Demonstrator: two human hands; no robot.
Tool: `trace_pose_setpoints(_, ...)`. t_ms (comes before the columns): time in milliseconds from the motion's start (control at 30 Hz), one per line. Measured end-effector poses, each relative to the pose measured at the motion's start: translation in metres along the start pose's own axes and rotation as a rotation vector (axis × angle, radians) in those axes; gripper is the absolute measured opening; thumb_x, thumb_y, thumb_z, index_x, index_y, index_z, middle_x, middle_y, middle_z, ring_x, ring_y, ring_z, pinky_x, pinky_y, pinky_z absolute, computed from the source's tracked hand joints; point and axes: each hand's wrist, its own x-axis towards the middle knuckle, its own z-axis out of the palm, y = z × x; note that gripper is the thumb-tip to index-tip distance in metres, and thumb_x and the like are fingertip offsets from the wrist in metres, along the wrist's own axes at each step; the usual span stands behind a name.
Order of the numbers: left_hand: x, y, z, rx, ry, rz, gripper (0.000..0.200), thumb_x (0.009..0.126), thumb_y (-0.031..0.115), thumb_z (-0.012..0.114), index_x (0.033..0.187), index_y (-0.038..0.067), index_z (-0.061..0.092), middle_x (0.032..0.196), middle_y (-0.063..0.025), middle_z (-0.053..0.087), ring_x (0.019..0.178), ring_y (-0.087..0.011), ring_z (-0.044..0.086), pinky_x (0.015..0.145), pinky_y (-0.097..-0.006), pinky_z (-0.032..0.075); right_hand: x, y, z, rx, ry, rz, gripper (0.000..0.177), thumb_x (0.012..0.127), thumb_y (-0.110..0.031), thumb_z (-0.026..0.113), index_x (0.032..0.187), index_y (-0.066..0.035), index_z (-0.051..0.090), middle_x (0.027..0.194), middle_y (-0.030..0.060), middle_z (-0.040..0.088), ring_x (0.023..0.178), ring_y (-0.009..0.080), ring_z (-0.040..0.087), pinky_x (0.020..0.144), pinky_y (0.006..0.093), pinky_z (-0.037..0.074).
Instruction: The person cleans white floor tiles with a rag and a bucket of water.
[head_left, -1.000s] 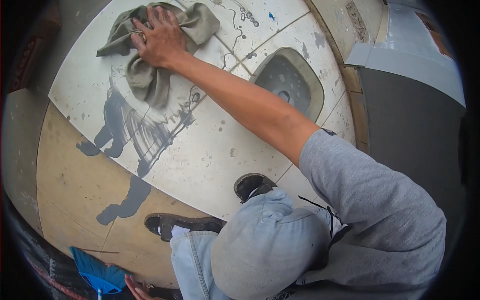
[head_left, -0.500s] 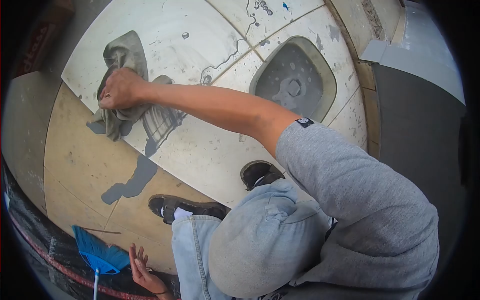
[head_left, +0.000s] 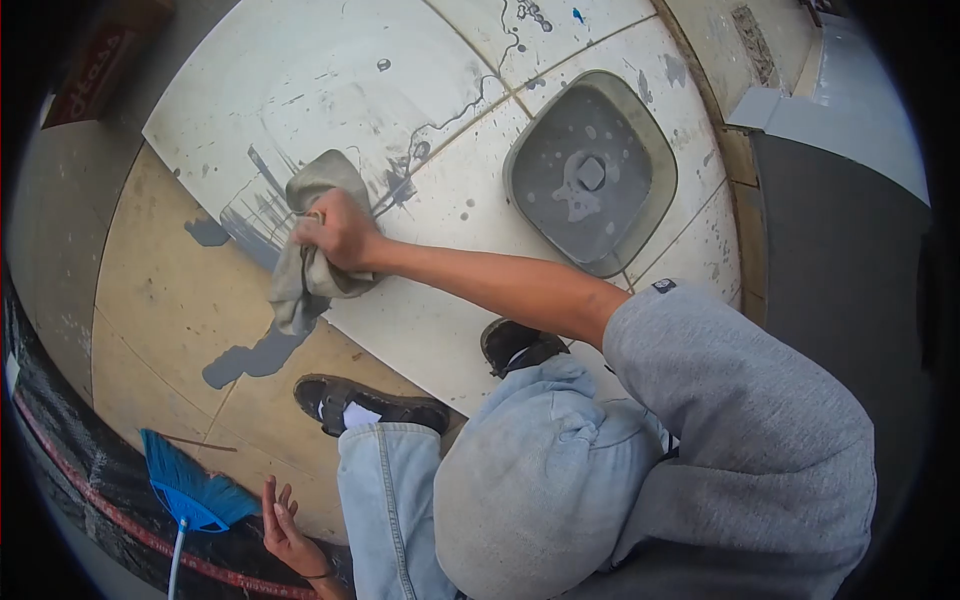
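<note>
My right hand (head_left: 345,232) is closed round a wet grey rag (head_left: 325,178) and presses it on the white tiles (head_left: 270,80), near their edge with the tan floor. Grey streaks and drops of liquid mark the tiles around the rag. Down at the lower left, my left hand (head_left: 290,535) is empty, its fingers spread, beside the blue bristles of a broom (head_left: 190,485). A squarish tub (head_left: 655,185) of grey water stands on the tiles to the right of the rag.
Grey puddles (head_left: 260,355) lie on the tan floor (head_left: 150,290). My shoes (head_left: 370,405) and knees are near the lower middle. A reddish box (head_left: 105,65) sits at the upper left, and dark sheeting with a red strip (head_left: 120,525) runs along the lower left.
My right hand and the rag have moved right and down across the tiles, uncovering grey streaks and a puddle at the tile edge. The left hand stays low, still open.
</note>
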Motion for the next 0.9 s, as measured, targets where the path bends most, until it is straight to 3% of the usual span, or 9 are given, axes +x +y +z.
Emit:
trace_pose_setpoints(133,-0.002,-0.008,0.003,-0.009,0.023,-0.039,0.038,0.101,0.019,0.042,0.132,0.001,0.053,0.128,-0.0135,0.059,0.108,-0.0272,0.063,0.083,-0.0370,0.051,0.050,-0.024,0.015,0.175,0.377,0.083,0.043,0.072,-0.030,0.060,0.055,0.007,0.046,0.049,0.0218,0.041,0.043,0.0250,0.040,0.049,0.0383,0.035)
trace_pose_setpoints(200,-0.001,-0.014,-0.001,-0.004,0.021,-0.060,0.037,0.101,0.019,0.042,0.131,0.001,0.054,0.128,-0.0131,0.060,0.107,-0.0268,0.063,0.083,-0.0371,0.051,0.087,-0.031,0.007,-0.064,0.340,0.107,0.036,0.074,-0.028,0.060,0.066,0.006,0.054,0.060,0.0230,0.053,0.053,0.0239,0.051,0.056,0.0384,0.042)
trace_pose_setpoints(267,0.001,-0.014,-0.005,-0.001,0.026,-0.068,0.037,0.100,0.019,0.043,0.131,0.001,0.054,0.127,-0.0130,0.060,0.107,-0.0266,0.063,0.084,-0.0371,0.051,0.121,-0.031,0.010,0.056,0.413,0.049,0.030,0.076,-0.025,0.060,0.082,0.003,0.061,0.076,0.0205,0.063,0.069,0.0234,0.061,0.066,0.0364,0.048)
trace_pose_setpoints(400,-0.002,-0.019,-0.008,-0.001,0.038,-0.097,0.037,0.100,0.019,0.043,0.130,0.000,0.054,0.127,-0.0131,0.060,0.106,-0.0261,0.063,0.084,-0.0367,0.050,0.164,-0.031,0.001,0.185,0.090,0.168,0.032,0.082,-0.026,0.057,0.103,-0.001,0.061,0.096,0.0158,0.067,0.085,0.0220,0.065,0.079,0.0317,0.052)
trace_pose_setpoints(467,-0.005,-0.024,-0.009,-0.006,0.032,-0.111,0.037,0.100,0.019,0.043,0.130,-0.001,0.054,0.126,-0.0132,0.061,0.106,-0.0259,0.063,0.084,-0.0365,0.050,0.172,-0.031,-0.001,0.802,-0.157,0.560,0.031,0.085,-0.026,0.055,0.105,-0.003,0.063,0.097,0.0126,0.067,0.085,0.0217,0.066,0.082,0.0339,0.052)
trace_pose_setpoints(533,-0.007,-0.026,-0.010,-0.008,0.027,-0.123,0.037,0.100,0.019,0.043,0.129,-0.002,0.054,0.125,-0.0134,0.061,0.105,-0.0257,0.063,0.083,-0.0364,0.050,0.163,-0.033,-0.005,0.697,-0.179,0.543,0.031,0.086,-0.026,0.053,0.106,-0.006,0.065,0.094,0.0158,0.066,0.091,0.0259,0.064,0.085,0.0376,0.052)
trace_pose_setpoints(600,-0.008,-0.025,-0.009,0.018,0.029,-0.127,0.037,0.100,0.019,0.044,0.129,-0.002,0.055,0.124,-0.0137,0.062,0.104,-0.0253,0.063,0.083,-0.0363,0.050,0.144,-0.035,-0.005,-0.761,-0.018,-0.123,0.028,0.087,-0.028,0.053,0.105,-0.013,0.069,0.112,0.0190,0.057,0.105,0.0308,0.056,0.086,0.0421,0.049)
trace_pose_setpoints(733,-0.007,-0.020,-0.010,0.037,0.035,-0.096,0.037,0.100,0.020,0.044,0.128,-0.002,0.055,0.123,-0.0137,0.062,0.103,-0.0249,0.064,0.082,-0.0364,0.050,0.128,-0.031,-0.008,-0.950,0.057,-0.747,0.039,0.086,-0.047,0.057,0.112,-0.019,0.068,0.126,0.0234,0.046,0.124,0.0350,0.039,0.104,0.0451,0.033)
trace_pose_setpoints(900,-0.010,-0.021,-0.007,0.044,0.034,-0.115,0.038,0.100,0.022,0.045,0.129,-0.002,0.055,0.122,-0.0139,0.063,0.102,-0.0246,0.063,0.084,-0.0360,0.050,0.133,0.000,0.008,-1.062,-0.056,-0.878,0.038,0.087,-0.044,0.057,0.119,-0.026,0.064,0.131,0.0052,0.053,0.120,0.0235,0.048,0.101,0.0405,0.039)
